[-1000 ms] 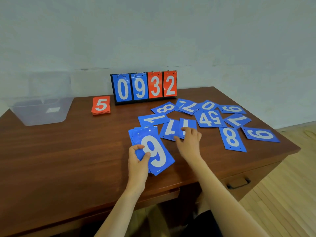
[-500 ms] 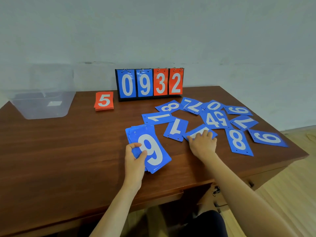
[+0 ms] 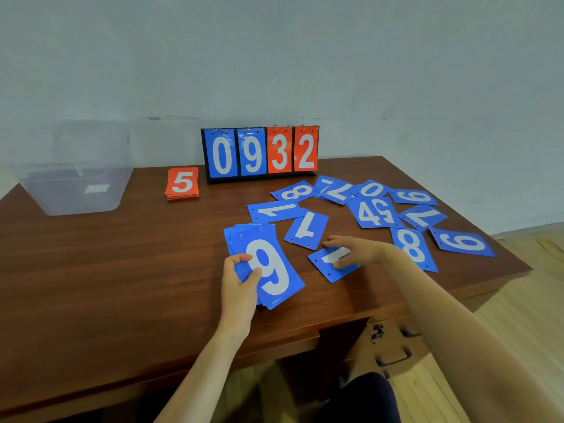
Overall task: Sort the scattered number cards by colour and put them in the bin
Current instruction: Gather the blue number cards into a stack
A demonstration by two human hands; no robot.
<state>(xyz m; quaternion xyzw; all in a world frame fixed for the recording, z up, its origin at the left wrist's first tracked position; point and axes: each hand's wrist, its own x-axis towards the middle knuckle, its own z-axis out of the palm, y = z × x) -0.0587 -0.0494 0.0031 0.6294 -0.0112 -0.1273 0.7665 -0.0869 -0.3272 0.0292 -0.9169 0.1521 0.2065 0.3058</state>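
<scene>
My left hand point(image 3: 241, 279) grips a stack of blue number cards point(image 3: 268, 264) with a 9 on top, low over the table. My right hand point(image 3: 357, 251) pinches a single blue card point(image 3: 331, 264), thumb under its edge, lifting it just right of the stack. Several more blue cards lie scattered to the right, among them a 7 point(image 3: 306, 228), a 1 point(image 3: 274, 210), an 8 point(image 3: 413, 247) and a 6 point(image 3: 462, 242). A neat pile of red cards point(image 3: 182, 183) topped by a 5 sits further back. The clear plastic bin point(image 3: 76, 190) stands at the far left.
A flip scoreboard point(image 3: 259, 154) showing 0 9 3 2 stands upright at the back of the wooden table point(image 3: 122, 270), against the wall. The table's right edge is close to the outer cards. A drawer handle point(image 3: 393, 358) shows below the front edge.
My right hand slid a blue card out of the scattered group toward me and now pinches it. The left hand kept hold of the blue stack. The camera view shifted slightly.
</scene>
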